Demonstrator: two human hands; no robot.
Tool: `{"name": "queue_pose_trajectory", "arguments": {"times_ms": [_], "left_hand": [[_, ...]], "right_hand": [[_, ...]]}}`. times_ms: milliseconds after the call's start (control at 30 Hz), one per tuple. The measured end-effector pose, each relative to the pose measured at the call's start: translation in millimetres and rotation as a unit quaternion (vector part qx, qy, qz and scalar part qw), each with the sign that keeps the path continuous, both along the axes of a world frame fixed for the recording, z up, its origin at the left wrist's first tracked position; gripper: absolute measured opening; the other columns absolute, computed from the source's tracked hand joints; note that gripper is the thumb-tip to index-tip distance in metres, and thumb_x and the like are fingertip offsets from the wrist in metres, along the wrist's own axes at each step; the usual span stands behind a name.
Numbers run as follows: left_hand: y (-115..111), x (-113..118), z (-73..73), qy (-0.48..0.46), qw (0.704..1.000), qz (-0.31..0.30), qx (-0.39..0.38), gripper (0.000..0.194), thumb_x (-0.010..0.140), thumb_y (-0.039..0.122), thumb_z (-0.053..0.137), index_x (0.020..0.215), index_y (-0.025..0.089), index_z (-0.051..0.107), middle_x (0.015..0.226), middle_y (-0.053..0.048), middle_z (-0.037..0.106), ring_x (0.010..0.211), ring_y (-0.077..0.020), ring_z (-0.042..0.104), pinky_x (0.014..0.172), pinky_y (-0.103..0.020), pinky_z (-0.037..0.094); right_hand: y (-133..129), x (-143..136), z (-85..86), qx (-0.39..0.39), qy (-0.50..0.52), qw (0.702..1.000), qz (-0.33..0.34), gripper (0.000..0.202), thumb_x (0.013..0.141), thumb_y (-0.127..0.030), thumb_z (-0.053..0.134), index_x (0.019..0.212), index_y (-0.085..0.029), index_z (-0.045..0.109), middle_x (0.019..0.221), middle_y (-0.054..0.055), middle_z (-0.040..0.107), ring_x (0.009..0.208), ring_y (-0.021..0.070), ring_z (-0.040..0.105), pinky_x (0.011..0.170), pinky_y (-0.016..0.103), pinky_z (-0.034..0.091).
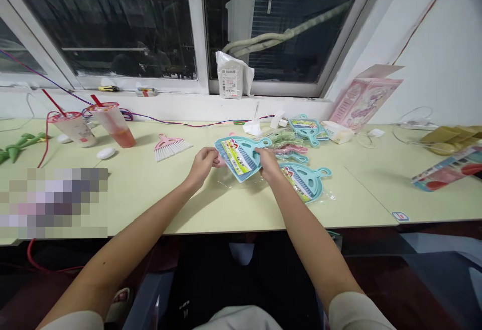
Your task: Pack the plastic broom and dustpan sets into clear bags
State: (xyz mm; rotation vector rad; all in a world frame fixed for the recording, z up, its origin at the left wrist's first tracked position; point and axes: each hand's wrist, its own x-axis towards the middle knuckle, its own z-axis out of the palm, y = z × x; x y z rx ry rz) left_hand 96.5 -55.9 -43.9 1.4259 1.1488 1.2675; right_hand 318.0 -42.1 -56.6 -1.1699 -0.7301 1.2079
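Note:
A blue dustpan set (238, 157) with a yellow label is held just above the table. My right hand (268, 164) is closed on it near its handle. At its left side my left hand (205, 164) is closed too, fingers pinched beside a bit of pink; what they grip is unclear. Another blue dustpan set (307, 182) lies on the table right of my right hand, in clear plastic. Behind are more packaged sets, among them a blue one (307, 128), a green one (282, 138) and a pink one. Left of my left hand lies a pink brush (170, 146) with white bristles.
Two drink cups (116, 128) with red straws stand at the back left, near a white oval object (106, 153). A pink box (367, 99) leans at the back right. The table's front edge (226, 230) is close to me.

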Motion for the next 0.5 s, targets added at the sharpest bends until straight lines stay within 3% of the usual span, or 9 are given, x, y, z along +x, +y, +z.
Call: {"name": "queue_pose_trajectory", "arguments": {"times_ms": [100, 200, 367, 500], "left_hand": [[2.0, 3.3, 4.3, -0.131, 0.983, -0.069, -0.113, 0.035, 0.089, 0.041, 0.055, 0.111, 0.015, 0.064, 0.100, -0.013, 0.073, 0.089, -0.0252, 0.074, 0.081, -0.040, 0.062], [-0.7, 2.5, 7.3, -0.172, 0.967, -0.097, -0.162, 0.034, 0.087, 0.034, 0.057, 0.114, 0.015, 0.064, 0.104, -0.014, 0.075, 0.093, -0.0281, 0.075, 0.078, -0.041, 0.063], [-4.9, 2.6, 5.1, -0.172, 0.969, -0.082, -0.157, 0.049, 0.070, 0.013, 0.072, 0.118, 0.015, 0.059, 0.111, -0.014, 0.075, 0.095, -0.0290, 0.075, 0.083, -0.042, 0.063], [-7.4, 5.5, -1.0, -0.109, 0.985, -0.020, -0.128, 0.083, 0.073, 0.014, 0.074, 0.148, 0.020, 0.040, 0.128, -0.016, 0.068, 0.101, -0.0264, 0.074, 0.084, -0.039, 0.062]], "right_hand": [[-9.0, -24.2, -1.5, -0.037, 0.057, 0.998, 0.014, 0.007, 0.083, -0.024, 0.061, 0.090, -0.022, 0.062, 0.069, 0.000, 0.068, 0.065, 0.0186, 0.066, 0.058, 0.029, 0.055], [-14.5, -39.0, -5.4, -0.025, 0.067, 0.997, 0.032, 0.008, 0.086, -0.026, 0.062, 0.093, -0.022, 0.061, 0.076, 0.000, 0.071, 0.068, 0.0173, 0.067, 0.061, 0.028, 0.056], [-17.5, -48.3, -15.0, 0.001, 0.060, 0.998, 0.033, 0.014, 0.085, -0.029, 0.064, 0.098, -0.024, 0.060, 0.086, 0.000, 0.074, 0.075, 0.0172, 0.069, 0.064, 0.028, 0.056], [-17.7, -53.0, -20.9, 0.017, 0.045, 0.999, 0.021, 0.024, 0.082, -0.030, 0.068, 0.104, -0.025, 0.061, 0.091, 0.001, 0.075, 0.081, 0.0188, 0.070, 0.066, 0.028, 0.056]]}}
